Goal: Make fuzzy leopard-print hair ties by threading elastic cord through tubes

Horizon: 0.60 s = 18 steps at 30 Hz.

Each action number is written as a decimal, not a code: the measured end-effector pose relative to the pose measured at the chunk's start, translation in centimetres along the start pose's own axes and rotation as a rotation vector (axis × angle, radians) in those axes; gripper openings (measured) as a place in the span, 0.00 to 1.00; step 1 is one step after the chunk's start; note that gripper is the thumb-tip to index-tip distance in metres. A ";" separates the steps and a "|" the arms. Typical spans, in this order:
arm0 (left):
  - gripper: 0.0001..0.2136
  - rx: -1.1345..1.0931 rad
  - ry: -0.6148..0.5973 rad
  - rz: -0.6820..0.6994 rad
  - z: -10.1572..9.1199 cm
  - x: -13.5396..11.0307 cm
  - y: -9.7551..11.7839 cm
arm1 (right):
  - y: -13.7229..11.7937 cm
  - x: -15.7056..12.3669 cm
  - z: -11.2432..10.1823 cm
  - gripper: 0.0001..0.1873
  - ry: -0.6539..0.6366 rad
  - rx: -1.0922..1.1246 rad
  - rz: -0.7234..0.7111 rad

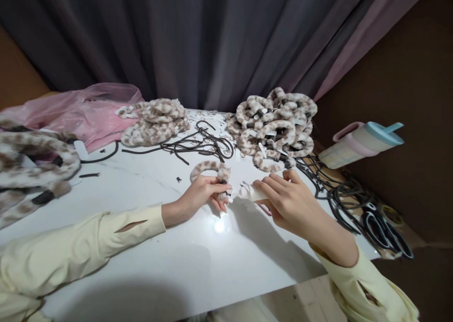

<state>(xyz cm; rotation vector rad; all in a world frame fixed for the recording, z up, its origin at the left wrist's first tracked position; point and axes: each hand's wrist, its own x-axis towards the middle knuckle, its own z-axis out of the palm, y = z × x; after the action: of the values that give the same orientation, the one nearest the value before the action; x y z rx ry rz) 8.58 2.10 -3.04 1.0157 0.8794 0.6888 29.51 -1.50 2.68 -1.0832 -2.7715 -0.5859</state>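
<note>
My left hand (pixel 205 192) is closed on a spotted plush ring (pixel 205 167), white with brown patches, pinching it near a short black band. A pale bit sticks out at its fingertips. To the right, my right hand (pixel 287 200) is wrapped around a white handheld tool (pixel 252 192). The tool's narrow front end points left, close to the pinched part of the ring. I cannot tell whether tool and ring touch. A small pink part shows under the right fingers; most of the tool is hidden by the palm.
Plush rings are piled at the back right (pixel 279 123), back middle (pixel 159 119) and left (pixel 33 164). Dark cords (pixel 198 145) lie behind my hands; more cords (pixel 343 194) lie right. A pink plastic bag (pixel 95 107) and a leaning tumbler (pixel 354 145) flank the white table (pixel 141 270).
</note>
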 end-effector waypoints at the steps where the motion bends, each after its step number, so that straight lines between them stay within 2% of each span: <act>1: 0.12 -0.002 0.001 -0.001 0.0 0.0 0.0 | 0.0 0.0 0.0 0.09 0.003 0.000 -0.003; 18: 0.12 0.003 -0.014 -0.005 -0.1 0.0 0.0 | -0.1 -0.6 0.0 0.09 -0.013 0.031 0.011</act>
<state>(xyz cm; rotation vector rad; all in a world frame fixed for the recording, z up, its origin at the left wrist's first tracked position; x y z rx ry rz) 8.55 2.13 -3.10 1.0196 0.8706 0.6753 29.89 -1.92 2.47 -1.1000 -2.7742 -0.5344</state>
